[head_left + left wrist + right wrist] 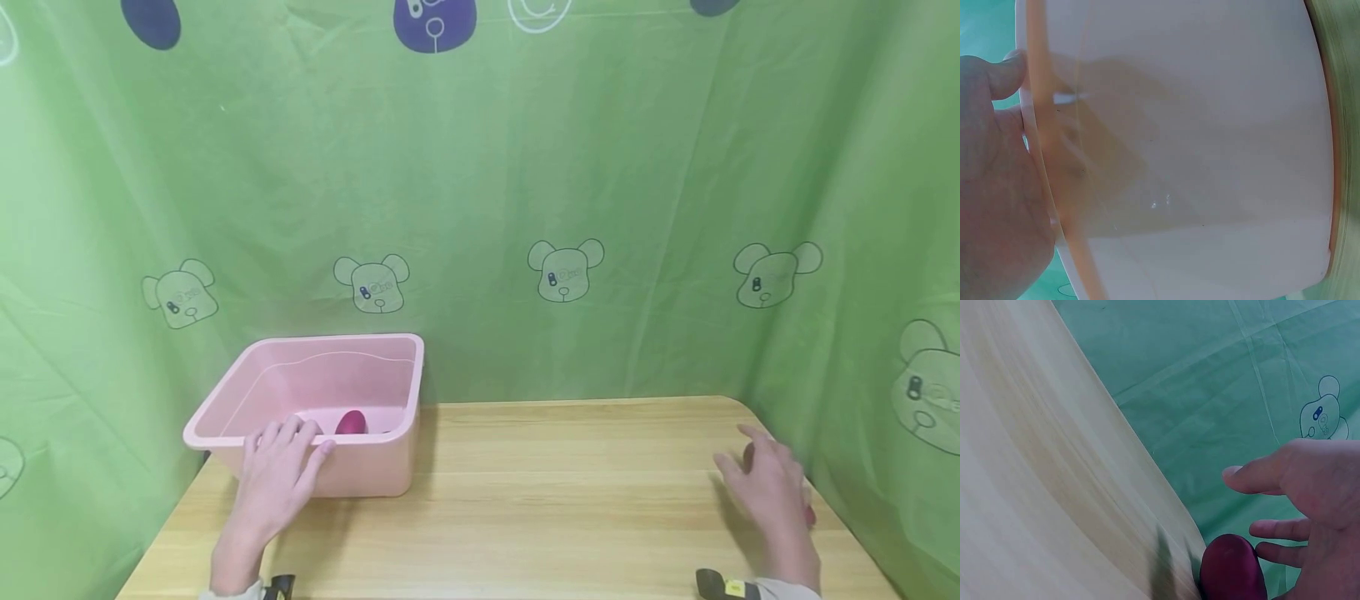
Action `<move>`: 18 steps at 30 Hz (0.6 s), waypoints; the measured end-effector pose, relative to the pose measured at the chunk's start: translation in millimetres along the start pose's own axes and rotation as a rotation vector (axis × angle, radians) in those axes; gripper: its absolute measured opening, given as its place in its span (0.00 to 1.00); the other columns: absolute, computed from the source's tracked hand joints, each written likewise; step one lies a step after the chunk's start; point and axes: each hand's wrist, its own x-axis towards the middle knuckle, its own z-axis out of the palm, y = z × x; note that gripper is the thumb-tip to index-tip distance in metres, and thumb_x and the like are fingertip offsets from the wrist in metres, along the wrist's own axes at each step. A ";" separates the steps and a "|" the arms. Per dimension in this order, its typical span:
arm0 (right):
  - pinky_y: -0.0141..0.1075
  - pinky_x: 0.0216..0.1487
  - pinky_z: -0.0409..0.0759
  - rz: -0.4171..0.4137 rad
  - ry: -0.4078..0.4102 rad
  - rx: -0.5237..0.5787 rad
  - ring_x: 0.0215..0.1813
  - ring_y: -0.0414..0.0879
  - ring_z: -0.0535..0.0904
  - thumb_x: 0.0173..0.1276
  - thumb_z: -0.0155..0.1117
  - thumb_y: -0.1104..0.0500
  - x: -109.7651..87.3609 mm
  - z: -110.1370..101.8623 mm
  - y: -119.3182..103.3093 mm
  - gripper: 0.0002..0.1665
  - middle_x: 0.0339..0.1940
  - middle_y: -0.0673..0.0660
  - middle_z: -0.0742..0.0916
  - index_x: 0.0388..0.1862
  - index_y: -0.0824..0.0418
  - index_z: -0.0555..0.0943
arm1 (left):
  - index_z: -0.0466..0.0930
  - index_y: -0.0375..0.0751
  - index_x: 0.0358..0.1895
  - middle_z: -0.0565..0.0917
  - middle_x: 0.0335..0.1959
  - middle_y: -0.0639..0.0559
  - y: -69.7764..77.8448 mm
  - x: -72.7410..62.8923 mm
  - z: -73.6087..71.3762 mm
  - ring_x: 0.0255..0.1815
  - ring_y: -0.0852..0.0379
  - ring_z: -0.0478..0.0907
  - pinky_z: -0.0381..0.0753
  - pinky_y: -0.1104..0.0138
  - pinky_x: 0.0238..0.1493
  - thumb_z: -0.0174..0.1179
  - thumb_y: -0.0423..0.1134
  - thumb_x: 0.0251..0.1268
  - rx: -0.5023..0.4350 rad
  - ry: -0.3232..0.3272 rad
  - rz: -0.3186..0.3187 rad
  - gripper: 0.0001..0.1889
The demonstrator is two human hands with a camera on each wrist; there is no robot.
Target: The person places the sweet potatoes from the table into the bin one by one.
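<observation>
My left hand [276, 471] rests on the near rim of a pink plastic bin [375, 468], its fingers reaching over the edge and the thumb along it. From the left wrist view, the palm and thumb of that left hand [997, 169] lie against the rim, fingertips hidden behind it. Inside the bin sits a magenta rounded thing [351, 422], partly covered by the front wall. Over the table's right side, my right hand [768, 483] has thumb and fingers spread apart. Right at its lower fingers, a dark red, smooth, round-ended thing [1232, 569] stands by the table edge.
A light wooden table [570, 500] lies under both hands, with the bin at its back left. Green cloth [637, 167] printed with bear heads hangs behind the table and along both sides.
</observation>
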 end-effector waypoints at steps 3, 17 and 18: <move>0.86 0.48 0.54 0.025 -0.010 0.007 0.68 0.89 0.50 0.78 0.58 0.44 -0.2 -1.7 1.9 0.47 0.73 0.84 0.57 0.84 0.60 0.49 | 0.77 0.47 0.40 0.76 0.38 0.52 0.3 0.4 -0.7 0.44 0.47 0.71 0.62 0.41 0.57 0.58 0.47 0.75 0.001 -0.002 -0.002 0.08; 0.82 0.54 0.55 0.045 0.035 0.023 0.67 0.87 0.52 0.77 0.60 0.51 -1.1 -2.0 9.6 0.46 0.73 0.85 0.55 0.83 0.61 0.50 | 0.77 0.46 0.39 0.75 0.38 0.51 1.2 0.1 0.0 0.43 0.47 0.70 0.61 0.42 0.57 0.58 0.46 0.75 -0.001 0.003 0.000 0.08; 0.81 0.54 0.54 0.045 0.040 0.027 0.67 0.87 0.52 0.76 0.61 0.51 -1.0 -1.4 11.0 0.46 0.73 0.85 0.55 0.83 0.62 0.50 | 0.77 0.47 0.39 0.75 0.38 0.52 1.4 0.3 -0.3 0.43 0.47 0.70 0.61 0.42 0.57 0.58 0.46 0.75 -0.002 0.004 0.000 0.08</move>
